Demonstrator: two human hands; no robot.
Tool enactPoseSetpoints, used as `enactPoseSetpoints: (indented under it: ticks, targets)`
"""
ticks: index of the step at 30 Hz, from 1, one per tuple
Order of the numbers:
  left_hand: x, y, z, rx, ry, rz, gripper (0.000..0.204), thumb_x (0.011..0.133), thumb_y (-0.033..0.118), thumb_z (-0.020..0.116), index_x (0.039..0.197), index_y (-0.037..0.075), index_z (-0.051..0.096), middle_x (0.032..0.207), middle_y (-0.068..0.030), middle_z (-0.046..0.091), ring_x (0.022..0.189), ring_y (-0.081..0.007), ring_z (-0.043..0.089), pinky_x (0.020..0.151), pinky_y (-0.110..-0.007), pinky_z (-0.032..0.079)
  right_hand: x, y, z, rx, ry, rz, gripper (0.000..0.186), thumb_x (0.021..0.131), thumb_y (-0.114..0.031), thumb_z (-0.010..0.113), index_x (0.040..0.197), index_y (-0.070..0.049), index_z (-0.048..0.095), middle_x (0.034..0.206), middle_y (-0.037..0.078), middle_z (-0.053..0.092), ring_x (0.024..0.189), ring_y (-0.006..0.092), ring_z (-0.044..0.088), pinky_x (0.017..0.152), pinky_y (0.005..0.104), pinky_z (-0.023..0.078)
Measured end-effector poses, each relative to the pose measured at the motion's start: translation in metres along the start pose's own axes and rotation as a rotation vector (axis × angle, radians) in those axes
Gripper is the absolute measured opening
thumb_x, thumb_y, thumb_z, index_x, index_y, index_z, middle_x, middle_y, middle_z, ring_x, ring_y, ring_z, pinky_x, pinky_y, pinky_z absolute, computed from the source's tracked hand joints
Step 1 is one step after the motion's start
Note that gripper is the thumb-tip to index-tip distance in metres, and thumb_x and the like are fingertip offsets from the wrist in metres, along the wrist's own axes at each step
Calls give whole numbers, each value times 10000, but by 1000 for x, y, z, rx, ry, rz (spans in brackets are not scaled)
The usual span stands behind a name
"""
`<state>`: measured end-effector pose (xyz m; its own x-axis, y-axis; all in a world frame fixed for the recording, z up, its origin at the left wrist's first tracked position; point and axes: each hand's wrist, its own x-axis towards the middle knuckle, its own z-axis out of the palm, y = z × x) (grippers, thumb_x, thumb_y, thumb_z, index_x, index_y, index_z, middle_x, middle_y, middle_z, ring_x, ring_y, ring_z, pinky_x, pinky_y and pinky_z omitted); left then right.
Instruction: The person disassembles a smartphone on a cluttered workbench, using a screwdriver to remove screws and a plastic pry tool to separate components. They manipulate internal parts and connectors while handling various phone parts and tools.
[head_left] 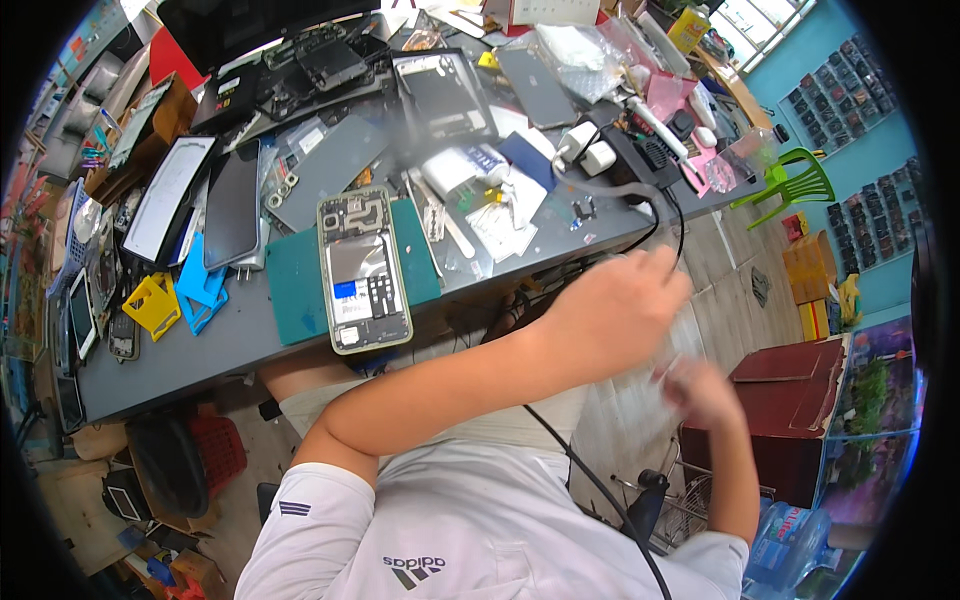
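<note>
Both hands hang off the right end of the desk (pixel 200 350), past its near edge and over the floor. Reaching across the body, the left hand (pixel 615 305) is curled into a loose fist, and a black cable (pixel 600 490) runs from the desk top past it and down across the white shirt; whether the fingers pinch that cable I cannot tell. Just beside it and lower, the right hand (pixel 700 390) is smeared by motion, with something pale and see-through blurred at its fingers, so its grip cannot be read.

On the desk, near the middle of the near edge, an opened phone (pixel 362 270) lies back-up on a green mat (pixel 295 280), its insides bare. Toward the right end sit two white chargers (pixel 588 150). Toward the left edge lie dark phone screens (pixel 232 205), a blue stand (pixel 200 290) and a yellow one (pixel 152 303), well apart from the hands.
</note>
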<state>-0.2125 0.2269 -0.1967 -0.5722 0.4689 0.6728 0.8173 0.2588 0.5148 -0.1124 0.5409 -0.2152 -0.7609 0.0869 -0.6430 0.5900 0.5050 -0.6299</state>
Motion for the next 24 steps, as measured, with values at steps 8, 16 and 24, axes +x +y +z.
enactPoseSetpoints:
  ticks: [8,16,24]
  targets:
    - [-53,-28,4,414,-350,-133,254,847,25,745,1076,-15,640,1065,-171,602,996,-321,720,819,-383,651,-35,-2,191,-201,-754,-668,603,1206,-404,632,1746,-162,515,1294,168,817,969,320,778,944,401,614]
    - [-152,-55,17,588,-742,-185,748,952,157,755,1649,-39,567,1633,-394,559,1027,-325,821,794,-395,709,-43,-8,113,626,343,-606,702,1254,-327,497,1866,-135,209,1156,130,829,565,9,387,504,178,315]
    - [-208,-47,-15,307,-973,-258,611,1032,97,630,1627,-30,578,1465,-345,641,1067,-429,809,894,-494,694,-56,-79,22,1235,1103,-1064,527,1271,-457,440,1494,3,567,1581,215,657,1020,187,627,874,347,534]
